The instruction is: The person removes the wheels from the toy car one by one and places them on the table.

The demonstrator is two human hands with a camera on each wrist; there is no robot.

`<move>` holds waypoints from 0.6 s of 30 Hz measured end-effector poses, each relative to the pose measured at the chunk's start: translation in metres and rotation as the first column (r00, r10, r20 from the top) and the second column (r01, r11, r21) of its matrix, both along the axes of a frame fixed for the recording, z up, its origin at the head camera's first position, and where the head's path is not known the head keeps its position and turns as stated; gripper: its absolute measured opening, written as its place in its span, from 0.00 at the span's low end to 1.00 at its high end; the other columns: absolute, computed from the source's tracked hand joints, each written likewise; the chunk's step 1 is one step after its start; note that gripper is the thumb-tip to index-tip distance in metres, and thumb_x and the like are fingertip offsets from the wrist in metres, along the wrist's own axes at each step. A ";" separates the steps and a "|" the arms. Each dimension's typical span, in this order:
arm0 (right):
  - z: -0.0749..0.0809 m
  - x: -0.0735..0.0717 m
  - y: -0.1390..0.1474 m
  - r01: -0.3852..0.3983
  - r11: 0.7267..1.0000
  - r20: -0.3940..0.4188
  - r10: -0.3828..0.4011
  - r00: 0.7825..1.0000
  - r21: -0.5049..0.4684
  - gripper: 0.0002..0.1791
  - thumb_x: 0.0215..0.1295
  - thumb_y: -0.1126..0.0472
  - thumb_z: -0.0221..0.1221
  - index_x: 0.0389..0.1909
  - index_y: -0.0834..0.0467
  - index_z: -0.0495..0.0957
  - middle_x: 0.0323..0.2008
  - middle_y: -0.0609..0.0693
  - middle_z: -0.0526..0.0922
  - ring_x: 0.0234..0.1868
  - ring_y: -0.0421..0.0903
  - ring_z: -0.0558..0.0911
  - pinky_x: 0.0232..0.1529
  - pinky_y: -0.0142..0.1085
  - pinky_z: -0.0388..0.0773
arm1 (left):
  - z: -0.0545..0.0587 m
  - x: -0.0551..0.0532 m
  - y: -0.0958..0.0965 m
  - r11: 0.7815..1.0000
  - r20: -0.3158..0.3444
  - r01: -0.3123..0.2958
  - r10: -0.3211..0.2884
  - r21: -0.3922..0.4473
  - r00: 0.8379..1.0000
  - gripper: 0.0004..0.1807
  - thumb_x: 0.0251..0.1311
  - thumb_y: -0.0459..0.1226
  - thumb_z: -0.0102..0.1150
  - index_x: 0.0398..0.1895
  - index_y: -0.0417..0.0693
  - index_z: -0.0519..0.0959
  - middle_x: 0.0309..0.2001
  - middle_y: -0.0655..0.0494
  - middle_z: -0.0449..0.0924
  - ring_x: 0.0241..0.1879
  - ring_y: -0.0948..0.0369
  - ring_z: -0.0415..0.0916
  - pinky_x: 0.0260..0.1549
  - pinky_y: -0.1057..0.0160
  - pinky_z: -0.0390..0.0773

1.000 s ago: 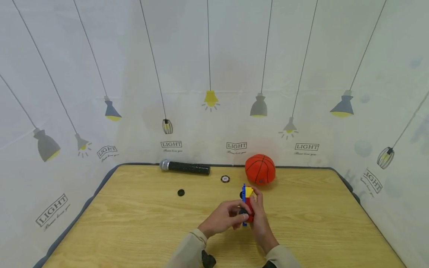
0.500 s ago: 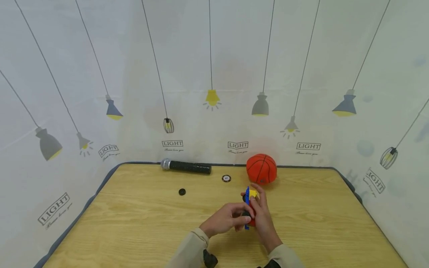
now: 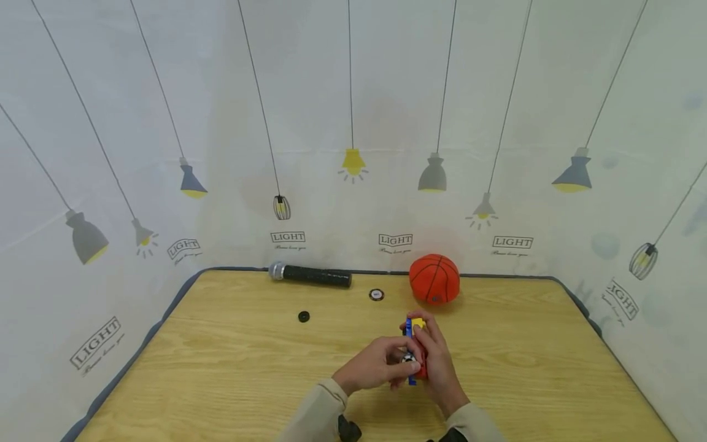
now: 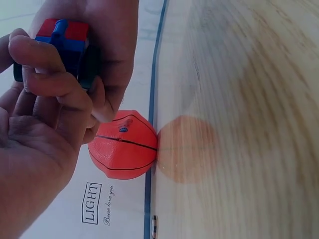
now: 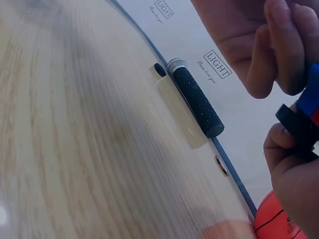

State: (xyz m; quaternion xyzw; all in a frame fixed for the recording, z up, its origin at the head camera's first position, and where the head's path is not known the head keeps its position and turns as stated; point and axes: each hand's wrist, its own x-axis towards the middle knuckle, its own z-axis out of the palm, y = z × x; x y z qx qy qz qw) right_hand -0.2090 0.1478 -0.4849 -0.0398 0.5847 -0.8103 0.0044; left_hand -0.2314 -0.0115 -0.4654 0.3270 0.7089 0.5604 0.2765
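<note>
A small toy vehicle in blue, red and yellow (image 3: 418, 326) is held up over the table in my right hand (image 3: 442, 371), whose fingers and thumb wrap its right side. My left hand (image 3: 372, 365) comes in from the left and pinches a black wheel with pale markings (image 3: 409, 360) against the blue edge. In the left wrist view, the toy's red end with a blue knob (image 4: 60, 31) faces the camera, dark wheels on both sides. The right wrist view catches only a blue part (image 5: 310, 92) and a black wheel (image 5: 294, 123); whether this wheel is fully seated is hidden.
A red basketball-patterned ball (image 3: 434, 279) sits at the back edge, beyond the hands. A black microphone (image 3: 312, 275) lies along that edge. Nearby are a patterned poker chip (image 3: 377, 294) and a black wheel-like disc (image 3: 304, 316). A printed cloth wall (image 3: 342, 209) surrounds the wooden table (image 3: 221, 368).
Both hands and the toy have shifted slightly down and right in the head view, which also drifted. Pale markings now show on the pinched wheel, which looked plain dark before.
</note>
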 end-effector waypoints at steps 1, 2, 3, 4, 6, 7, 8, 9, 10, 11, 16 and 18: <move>0.000 0.000 0.000 -0.007 1.000 0.003 0.007 1.000 0.009 0.16 0.82 0.54 0.39 0.63 0.52 0.64 0.53 0.49 0.70 0.46 0.41 0.74 0.43 0.30 0.76 | 0.000 0.001 0.000 1.000 -0.001 -0.006 0.006 -0.002 1.000 0.07 0.72 0.40 0.56 0.46 0.46 0.76 0.21 0.60 0.74 0.18 0.66 0.70 0.23 0.70 0.75; 0.000 0.000 0.000 -0.019 1.000 0.005 0.019 1.000 0.020 0.17 0.82 0.54 0.37 0.65 0.51 0.63 0.54 0.50 0.70 0.47 0.42 0.74 0.45 0.31 0.76 | 0.000 0.001 0.000 1.000 0.001 -0.009 0.009 -0.002 1.000 0.07 0.72 0.39 0.56 0.46 0.46 0.77 0.21 0.60 0.74 0.18 0.65 0.70 0.23 0.70 0.74; 0.000 0.000 0.000 -0.028 0.999 0.007 0.028 1.000 0.032 0.18 0.82 0.55 0.36 0.67 0.50 0.63 0.55 0.50 0.70 0.50 0.42 0.75 0.47 0.31 0.77 | 0.000 0.002 0.000 1.000 0.002 -0.013 0.013 -0.003 1.000 0.07 0.72 0.40 0.56 0.45 0.46 0.77 0.20 0.60 0.74 0.18 0.66 0.70 0.23 0.70 0.74; 0.000 0.000 0.000 -0.038 0.998 0.006 0.037 0.999 0.046 0.19 0.82 0.56 0.35 0.68 0.50 0.62 0.56 0.50 0.71 0.51 0.43 0.75 0.48 0.32 0.77 | 0.000 0.002 0.000 1.000 0.003 -0.014 0.014 -0.002 1.000 0.07 0.72 0.40 0.57 0.45 0.46 0.77 0.20 0.59 0.73 0.18 0.65 0.70 0.22 0.69 0.74; 0.000 0.000 0.001 -0.056 0.996 0.003 0.056 0.998 0.072 0.21 0.82 0.56 0.33 0.71 0.49 0.60 0.59 0.51 0.71 0.54 0.43 0.76 0.51 0.32 0.77 | 0.000 0.003 0.000 1.000 0.013 -0.016 0.016 0.001 1.000 0.08 0.72 0.40 0.57 0.46 0.46 0.77 0.20 0.59 0.73 0.17 0.66 0.69 0.22 0.69 0.74; 0.000 -0.001 0.001 -0.064 0.995 -0.001 0.064 0.998 0.078 0.22 0.82 0.57 0.32 0.71 0.50 0.60 0.60 0.52 0.72 0.55 0.43 0.76 0.51 0.32 0.77 | 0.000 0.003 0.000 1.000 0.019 -0.014 0.014 0.003 1.000 0.08 0.72 0.40 0.57 0.46 0.46 0.78 0.20 0.59 0.74 0.17 0.66 0.70 0.22 0.69 0.74; 0.000 -0.001 0.002 -0.069 0.994 -0.003 0.069 0.998 0.082 0.22 0.82 0.57 0.31 0.71 0.50 0.60 0.60 0.53 0.72 0.55 0.44 0.76 0.52 0.32 0.77 | 0.000 0.004 0.000 1.000 0.028 -0.010 0.010 0.005 1.000 0.09 0.72 0.40 0.57 0.47 0.45 0.78 0.20 0.59 0.74 0.17 0.66 0.70 0.22 0.70 0.74; -0.001 -0.001 0.002 -0.070 0.994 -0.003 0.070 0.998 0.084 0.22 0.83 0.57 0.31 0.71 0.51 0.60 0.60 0.54 0.72 0.54 0.44 0.77 0.51 0.33 0.78 | 0.000 0.004 0.000 1.000 0.038 -0.005 0.005 0.006 0.999 0.10 0.72 0.41 0.56 0.47 0.45 0.78 0.20 0.59 0.74 0.17 0.67 0.71 0.22 0.70 0.75; -0.001 -0.001 0.003 -0.068 0.994 -0.003 0.069 0.998 0.087 0.21 0.83 0.57 0.32 0.70 0.52 0.60 0.60 0.54 0.72 0.54 0.45 0.77 0.50 0.33 0.78 | 0.000 0.004 0.000 1.000 0.048 -0.001 0.000 0.006 0.999 0.10 0.72 0.41 0.56 0.48 0.44 0.78 0.20 0.59 0.75 0.17 0.67 0.71 0.21 0.70 0.75; -0.002 -0.001 0.003 -0.064 0.994 0.001 0.064 0.998 0.090 0.21 0.83 0.56 0.32 0.70 0.53 0.61 0.59 0.54 0.73 0.53 0.46 0.77 0.50 0.32 0.78 | 0.000 0.005 0.000 1.000 0.057 0.005 -0.006 0.006 0.998 0.10 0.73 0.41 0.55 0.48 0.44 0.79 0.20 0.59 0.76 0.17 0.67 0.71 0.21 0.70 0.76; -0.004 0.000 0.004 -0.046 0.993 -0.004 0.046 0.999 0.109 0.21 0.83 0.56 0.33 0.69 0.59 0.60 0.54 0.54 0.72 0.50 0.49 0.77 0.47 0.32 0.79 | 0.000 0.008 0.000 1.000 0.059 0.031 -0.031 0.008 0.998 0.11 0.74 0.40 0.54 0.48 0.42 0.78 0.19 0.59 0.76 0.15 0.68 0.72 0.19 0.70 0.75; -0.005 0.001 0.003 -0.039 0.992 -0.008 0.040 0.999 0.118 0.21 0.82 0.58 0.32 0.69 0.60 0.60 0.54 0.53 0.71 0.50 0.49 0.76 0.46 0.32 0.78 | 0.000 0.010 0.000 1.000 0.030 0.029 -0.029 0.009 0.999 0.11 0.74 0.40 0.54 0.46 0.42 0.78 0.18 0.59 0.75 0.15 0.68 0.72 0.18 0.69 0.75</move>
